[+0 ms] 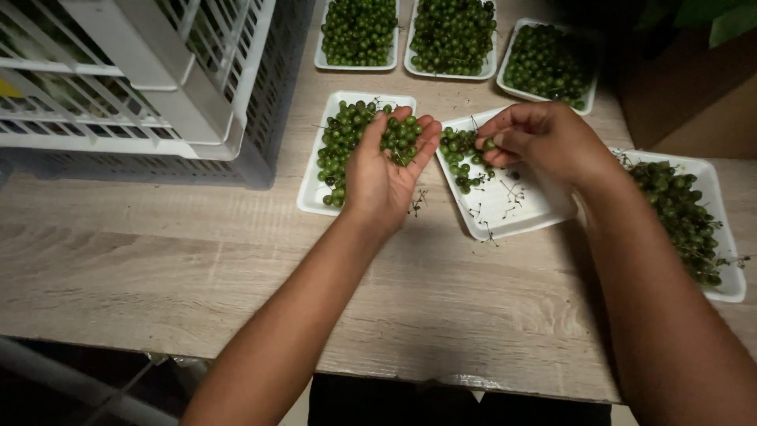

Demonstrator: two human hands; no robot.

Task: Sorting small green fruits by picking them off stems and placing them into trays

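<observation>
My left hand (386,170) is cupped palm up over a white tray (309,193) of small green berries, and it holds a pile of green berries (402,136). My right hand (536,138) hovers over a second white tray (520,214) and pinches one green berry (489,144) between its fingertips. That tray holds a small cluster of berries (461,158) at its far left corner and loose thin stems across its bare middle.
A white tray (721,288) heaped with stemmed berries lies at the right. Three filled trays (449,35) line the far edge of the wooden table (197,268). Stacked white and grey plastic crates (158,87) stand at the far left.
</observation>
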